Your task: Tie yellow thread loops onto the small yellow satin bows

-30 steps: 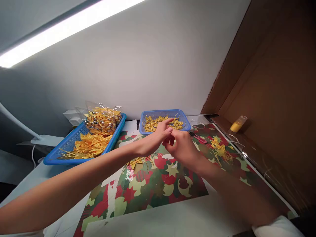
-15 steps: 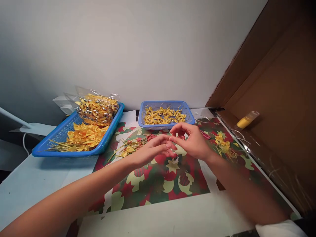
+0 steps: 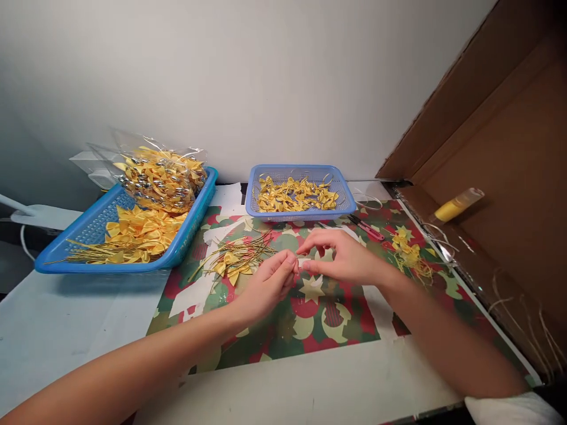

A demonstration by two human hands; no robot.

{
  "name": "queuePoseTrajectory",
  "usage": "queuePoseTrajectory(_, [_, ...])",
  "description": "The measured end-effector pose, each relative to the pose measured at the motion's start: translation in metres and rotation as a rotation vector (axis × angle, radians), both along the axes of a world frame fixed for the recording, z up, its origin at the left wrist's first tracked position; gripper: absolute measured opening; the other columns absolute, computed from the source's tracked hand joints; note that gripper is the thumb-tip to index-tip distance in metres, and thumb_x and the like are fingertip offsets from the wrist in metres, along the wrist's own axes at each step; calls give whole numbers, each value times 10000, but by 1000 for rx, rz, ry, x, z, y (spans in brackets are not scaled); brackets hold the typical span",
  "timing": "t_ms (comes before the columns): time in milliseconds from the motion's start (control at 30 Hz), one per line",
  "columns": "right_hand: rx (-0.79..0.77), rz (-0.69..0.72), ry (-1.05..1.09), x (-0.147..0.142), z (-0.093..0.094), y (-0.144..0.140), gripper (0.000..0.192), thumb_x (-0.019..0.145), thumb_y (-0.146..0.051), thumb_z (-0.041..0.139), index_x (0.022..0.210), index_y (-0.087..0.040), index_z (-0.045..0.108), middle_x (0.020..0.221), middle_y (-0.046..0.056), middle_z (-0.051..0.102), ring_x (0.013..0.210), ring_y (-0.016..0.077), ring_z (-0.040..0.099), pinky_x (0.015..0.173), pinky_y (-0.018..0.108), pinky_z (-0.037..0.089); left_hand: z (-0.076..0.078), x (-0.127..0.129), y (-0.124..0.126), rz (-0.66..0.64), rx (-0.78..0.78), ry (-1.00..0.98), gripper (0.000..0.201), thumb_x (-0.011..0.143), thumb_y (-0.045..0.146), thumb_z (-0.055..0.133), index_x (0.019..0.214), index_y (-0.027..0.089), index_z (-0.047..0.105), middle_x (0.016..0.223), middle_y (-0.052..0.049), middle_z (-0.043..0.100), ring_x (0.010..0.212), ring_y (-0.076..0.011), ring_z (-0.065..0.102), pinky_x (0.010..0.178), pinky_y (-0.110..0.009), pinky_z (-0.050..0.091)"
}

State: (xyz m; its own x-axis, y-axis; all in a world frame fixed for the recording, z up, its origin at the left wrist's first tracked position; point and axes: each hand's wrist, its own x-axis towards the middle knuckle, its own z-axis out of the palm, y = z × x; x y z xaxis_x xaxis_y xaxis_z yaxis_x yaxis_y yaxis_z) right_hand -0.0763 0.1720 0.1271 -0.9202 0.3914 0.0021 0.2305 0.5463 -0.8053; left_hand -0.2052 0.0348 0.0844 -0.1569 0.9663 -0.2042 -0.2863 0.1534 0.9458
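Observation:
Over the patterned sheet (image 3: 310, 321), my two hands meet at the fingertips. My left hand (image 3: 275, 278) is closed, thumb pressed on its curled fingers, which hide what they hold. My right hand (image 3: 345, 257) pinches close beside it, and a bit of thin gold cord (image 3: 303, 255) shows at its fingertips. Left of my hands lies a loose pile of gold cords (image 3: 248, 251), with yellow ribbon bows (image 3: 230, 265) on its near side. Behind my hands, a small blue basket (image 3: 301, 216) holds several yellow bows with cord loops.
At left stands a larger blue basket (image 3: 177, 254) with yellow bows, gold cords and a clear bag of bows (image 3: 162, 180). Pink-handled snips (image 3: 367, 228) and a heap of yellow scraps (image 3: 407, 254) lie right. A yellow bottle (image 3: 456, 205) is by the cardboard wall (image 3: 496, 130).
My left hand has gone from loosely spread fingers to a closed grip, lower and slightly left. My right hand stays beside it, still pinching. The camera view has shifted slightly.

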Motion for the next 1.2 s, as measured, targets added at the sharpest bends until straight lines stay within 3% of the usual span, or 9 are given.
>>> queuePoseTrajectory(167, [24, 53, 43, -3, -7, -4, 143, 857, -189, 628, 759, -171, 731, 734, 23, 672, 712, 131, 557, 670, 262, 416, -12, 1, -6, -44, -21, -62, 411, 911, 545, 525, 736, 182, 440, 526, 98, 278, 458, -61, 205, 428, -198, 181])
queuePoseTrajectory(400, [86, 186, 83, 1, -5, -1, 115, 861, -160, 629, 785, -171, 715, 779, 17, 679, 727, 123, 573, 707, 263, 441, -26, 10, -19, -95, -39, -334, 349, 948, 515, 500, 815, 199, 438, 511, 115, 261, 422, -57, 161, 407, -184, 169])
queuePoseTrajectory(533, [92, 82, 71, -5, -20, 4, 103, 876, -184, 629, 808, -171, 705, 819, 32, 681, 762, 141, 588, 717, 276, 458, -35, 19, -26, -73, -4, -396, 318, 963, 504, 487, 860, 206, 443, 510, 115, 251, 439, -66, 154, 424, -190, 169])
queuePoseTrajectory(633, [275, 43, 62, -13, -42, 10, 84, 877, -180, 644, 909, -177, 722, 939, 65, 684, 897, 186, 581, 818, 329, 460, -39, 23, -31, -26, 0, -334, 346, 958, 514, 497, 835, 194, 455, 542, 99, 284, 479, -72, 185, 452, -201, 183])
queuePoseTrajectory(733, [559, 209, 10, -18, -58, 15, 158, 930, -205, 586, 990, -219, 732, 1076, 83, 666, 1011, 235, 532, 893, 407, 421, -41, 23, -33, -21, -2, -327, 351, 954, 508, 511, 825, 185, 463, 583, 88, 297, 506, -72, 193, 469, -214, 182])
queuePoseTrajectory(867, [737, 316, -60, -17, -58, 20, 174, 960, -258, 544, 959, -224, 714, 1141, 90, 634, 1071, 255, 496, 910, 428, 400, -42, 22, -33, -44, -12, -310, 342, 956, 502, 513, 836, 183, 484, 594, 80, 324, 517, -74, 229, 481, -237, 191])
queuePoseTrajectory(1200, [648, 312, -245, -16, -47, 17, 98, 929, -208, 588, 866, -163, 649, 1056, 86, 635, 1031, 244, 496, 904, 401, 395, -39, 22, -32, -23, -44, -303, 364, 928, 530, 545, 825, 183, 504, 568, 87, 302, 505, -74, 220, 470, -242, 172])
